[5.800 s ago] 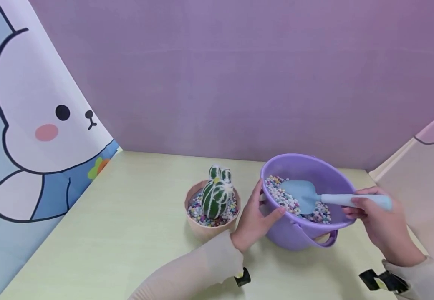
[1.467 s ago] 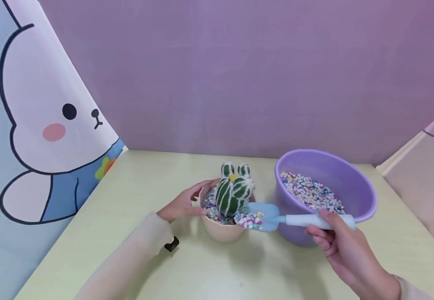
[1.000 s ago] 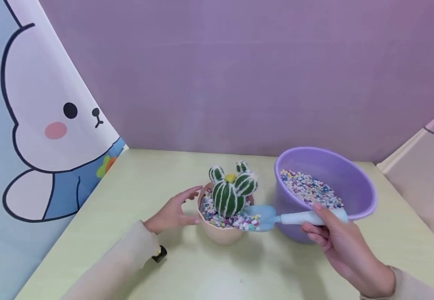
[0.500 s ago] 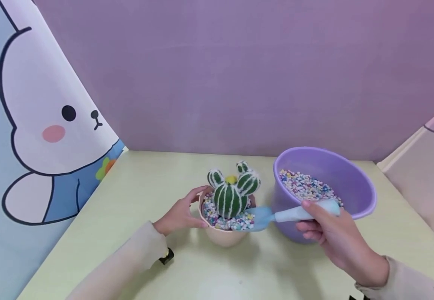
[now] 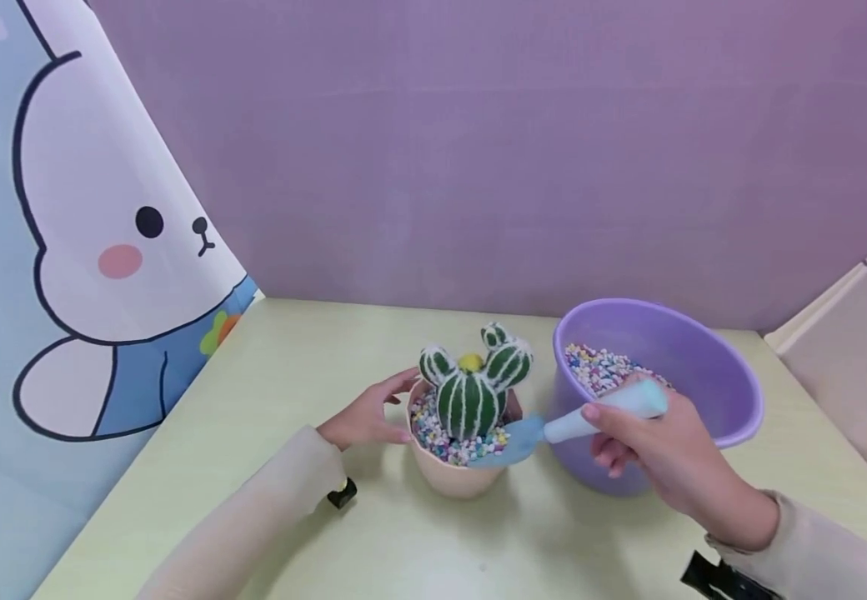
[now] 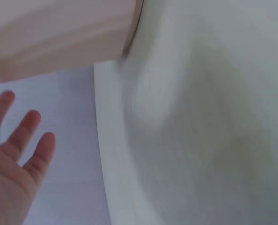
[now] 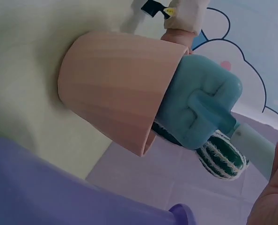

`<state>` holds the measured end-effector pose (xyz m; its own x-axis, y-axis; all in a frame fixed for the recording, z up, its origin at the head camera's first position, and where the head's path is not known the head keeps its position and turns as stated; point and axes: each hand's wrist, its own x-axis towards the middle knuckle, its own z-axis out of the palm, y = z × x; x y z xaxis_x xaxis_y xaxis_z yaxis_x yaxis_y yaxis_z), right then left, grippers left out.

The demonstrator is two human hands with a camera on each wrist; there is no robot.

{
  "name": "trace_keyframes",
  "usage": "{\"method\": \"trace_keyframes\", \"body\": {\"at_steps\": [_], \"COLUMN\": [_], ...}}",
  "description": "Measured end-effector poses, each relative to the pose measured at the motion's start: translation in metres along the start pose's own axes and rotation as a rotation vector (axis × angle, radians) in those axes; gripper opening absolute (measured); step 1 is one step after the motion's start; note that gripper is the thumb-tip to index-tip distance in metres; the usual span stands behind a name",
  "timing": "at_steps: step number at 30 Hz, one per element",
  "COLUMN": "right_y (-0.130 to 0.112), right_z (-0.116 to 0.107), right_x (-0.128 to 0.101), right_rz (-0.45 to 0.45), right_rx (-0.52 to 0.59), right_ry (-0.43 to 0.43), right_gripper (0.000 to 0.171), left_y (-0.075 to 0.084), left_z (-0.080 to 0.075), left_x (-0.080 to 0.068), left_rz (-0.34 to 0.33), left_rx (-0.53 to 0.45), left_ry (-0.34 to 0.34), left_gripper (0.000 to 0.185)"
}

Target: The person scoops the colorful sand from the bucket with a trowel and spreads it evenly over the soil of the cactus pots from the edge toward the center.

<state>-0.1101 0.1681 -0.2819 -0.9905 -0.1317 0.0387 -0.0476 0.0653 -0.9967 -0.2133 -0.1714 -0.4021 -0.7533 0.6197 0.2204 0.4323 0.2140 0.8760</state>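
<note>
A light blue hand trowel is tilted over the right front rim of the peach flower pot, handle end raised. My right hand grips its pale handle; in the right wrist view the trowel's blade overhangs the pot's mouth. A green, white-striped toy cactus stands in the pot among colourful pebbles. My left hand rests at the pot's left side, thumb and a finger at the rim. Its other fingers are spread, fairly straight, and clear of the pot in the left wrist view.
A purple bucket stands right of the pot, with more coloured pebbles inside; my right hand is in front of its rim. A purple wall backs the pale table. At left hangs a cartoon-printed sheet.
The trowel went from the bucket to the pot, then tipped, handle rising; its pebbles slid into the pot. My left hand moved from the bucket to the pot, briefly drew off and returned.
</note>
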Motion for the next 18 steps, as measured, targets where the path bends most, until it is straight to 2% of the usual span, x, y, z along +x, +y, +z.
{"method": "trace_keyframes", "body": {"at_steps": [3, 7, 14, 18], "right_y": [-0.004, -0.011, -0.023, -0.029], "right_z": [0.002, 0.006, 0.005, 0.003], "right_x": [0.000, 0.002, 0.007, 0.010], "right_rz": [-0.021, -0.006, 0.023, 0.031], "right_rx": [-0.078, -0.170, -0.213, -0.271], "right_ry": [0.014, 0.039, 0.029, 0.017], "right_gripper": [0.018, 0.021, 0.020, 0.022], "left_y": [-0.004, -0.002, 0.018, 0.028], "left_z": [0.002, 0.005, 0.023, 0.039], "left_x": [0.007, 0.003, -0.009, -0.016], "left_rz": [-0.001, -0.037, -0.151, -0.198], "left_rx": [-0.033, -0.060, 0.009, 0.071], "left_ry": [-0.028, -0.003, 0.099, 0.174], "left_gripper": [0.122, 0.122, 0.095, 0.090]}}
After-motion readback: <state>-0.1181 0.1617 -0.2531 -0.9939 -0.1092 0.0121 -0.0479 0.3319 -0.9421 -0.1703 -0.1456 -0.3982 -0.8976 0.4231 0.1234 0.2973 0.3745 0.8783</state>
